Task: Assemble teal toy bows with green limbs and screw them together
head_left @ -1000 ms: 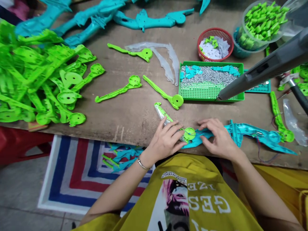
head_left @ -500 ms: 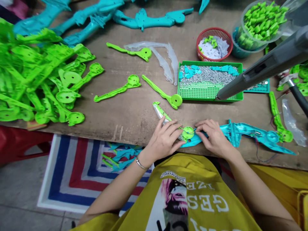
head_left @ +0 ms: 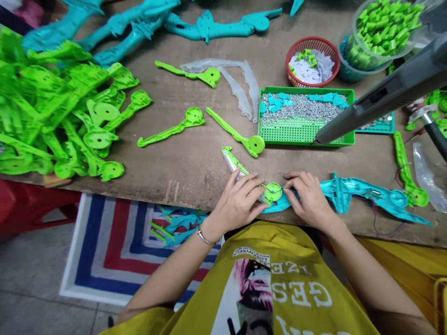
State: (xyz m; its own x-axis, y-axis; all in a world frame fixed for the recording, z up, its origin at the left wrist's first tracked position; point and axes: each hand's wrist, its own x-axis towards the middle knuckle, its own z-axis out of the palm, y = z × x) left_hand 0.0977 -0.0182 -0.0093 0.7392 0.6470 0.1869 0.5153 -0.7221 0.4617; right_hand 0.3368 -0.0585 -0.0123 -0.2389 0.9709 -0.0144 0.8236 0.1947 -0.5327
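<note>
My left hand (head_left: 240, 197) lies over a green plastic arm (head_left: 272, 191) with a round cup end, fingers on top and thumb at the near side, holding it down. A clear plastic strip (head_left: 233, 164) lies along that arm, partly under my fingers. The cup rests at the left end of a long turquoise plastic bow half (head_left: 344, 188). A thin dark wire (head_left: 275, 191) crosses the cup. At the cup's right edge, my right hand (head_left: 307, 197) pinches this wire between thumb and fingertips; the exact grip is partly hidden.
A green tray (head_left: 296, 135) of screws and turquoise bits sits beyond my hands, beneath a grey power screwdriver (head_left: 370, 102). Green arms (head_left: 45, 116) are heaped at left. Loose green arms (head_left: 188, 118), clear strips (head_left: 237, 95) and a red basket (head_left: 310, 83) lie farther back.
My right hand has moved slightly left and its fingers have closed on the wire at the cup's edge. My left hand stays on the green arm.
</note>
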